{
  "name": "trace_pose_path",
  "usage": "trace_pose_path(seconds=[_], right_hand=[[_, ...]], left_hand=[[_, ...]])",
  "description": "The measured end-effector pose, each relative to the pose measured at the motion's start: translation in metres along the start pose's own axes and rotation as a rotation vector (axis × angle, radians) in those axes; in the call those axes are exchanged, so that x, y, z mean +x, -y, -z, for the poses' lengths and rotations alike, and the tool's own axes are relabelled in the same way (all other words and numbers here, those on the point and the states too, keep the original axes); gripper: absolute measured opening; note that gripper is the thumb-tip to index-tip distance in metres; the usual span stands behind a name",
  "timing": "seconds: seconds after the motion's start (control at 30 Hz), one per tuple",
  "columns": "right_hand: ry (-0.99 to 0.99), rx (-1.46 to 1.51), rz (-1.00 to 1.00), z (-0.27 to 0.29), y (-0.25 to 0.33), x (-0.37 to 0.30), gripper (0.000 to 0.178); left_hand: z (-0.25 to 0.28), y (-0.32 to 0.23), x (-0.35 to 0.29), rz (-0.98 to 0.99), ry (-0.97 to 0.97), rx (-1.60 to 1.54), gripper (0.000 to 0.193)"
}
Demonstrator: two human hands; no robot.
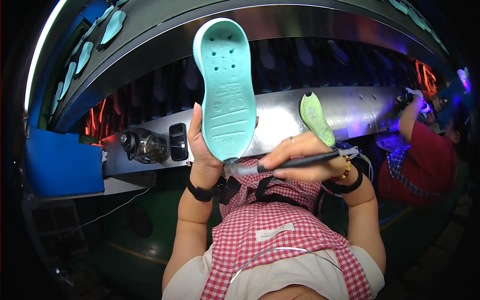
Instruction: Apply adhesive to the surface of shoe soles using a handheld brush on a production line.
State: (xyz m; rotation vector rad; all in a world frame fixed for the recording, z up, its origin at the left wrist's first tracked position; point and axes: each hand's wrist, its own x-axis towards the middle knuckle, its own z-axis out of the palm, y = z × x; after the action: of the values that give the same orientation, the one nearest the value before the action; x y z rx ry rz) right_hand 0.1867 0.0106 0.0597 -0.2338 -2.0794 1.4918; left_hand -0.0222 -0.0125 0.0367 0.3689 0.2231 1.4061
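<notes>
My left hand (pixel 201 146) is closed on a large turquoise shoe sole (pixel 226 97), held up with its patterned face toward me. The thumb lies along the sole's left edge, and a fingertip shows at the right edge. A slim brush (pixel 248 170) with a dark handle is pinched in my right hand (pixel 307 152). Its pale, blurred tip is at the lower end of the sole, by a small dark patch. Whether the bristles touch the sole, I cannot tell. Beyond my right hand, a lime-green sole (pixel 315 117) rests on the metal ledge (pixel 280 112).
A dark bottle (pixel 149 146) and a black compartment tray (pixel 178 142) stand left on the ledge. Behind runs a conveyor (pixel 145 22) carrying several turquoise soles (pixel 114 26). A blue cabinet (pixel 62 162) is at far left. At right, another person (pixel 425 160) works nearby.
</notes>
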Motion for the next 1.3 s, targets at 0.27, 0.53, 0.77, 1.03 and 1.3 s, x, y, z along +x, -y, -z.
trace_pose_path(seconds=[0.27,0.53,0.77,1.03,1.3], right_hand=[[0.157,-0.176,0.055,0.03,-0.004,0.002,0.021],[0.405,-0.447,-0.064,0.036,0.009,0.001,0.023],[0.29,-0.477,0.026,0.056,-0.015,-0.013,0.024],[-0.09,0.067,-0.285,0.024,-0.013,-0.014,0.02],[-0.617,-0.25,-0.092,0.008,-0.063,-0.021,0.015]], left_hand=[[0.007,0.0,0.003,0.427,-0.191,0.164,0.042],[-0.003,0.003,-0.005,0.54,-0.217,0.511,0.044],[0.011,0.002,-0.011,0.51,-0.228,0.549,0.044],[0.025,0.02,-0.014,0.407,-0.319,0.156,0.047],[0.036,0.033,-0.014,0.363,-0.281,0.064,0.047]])
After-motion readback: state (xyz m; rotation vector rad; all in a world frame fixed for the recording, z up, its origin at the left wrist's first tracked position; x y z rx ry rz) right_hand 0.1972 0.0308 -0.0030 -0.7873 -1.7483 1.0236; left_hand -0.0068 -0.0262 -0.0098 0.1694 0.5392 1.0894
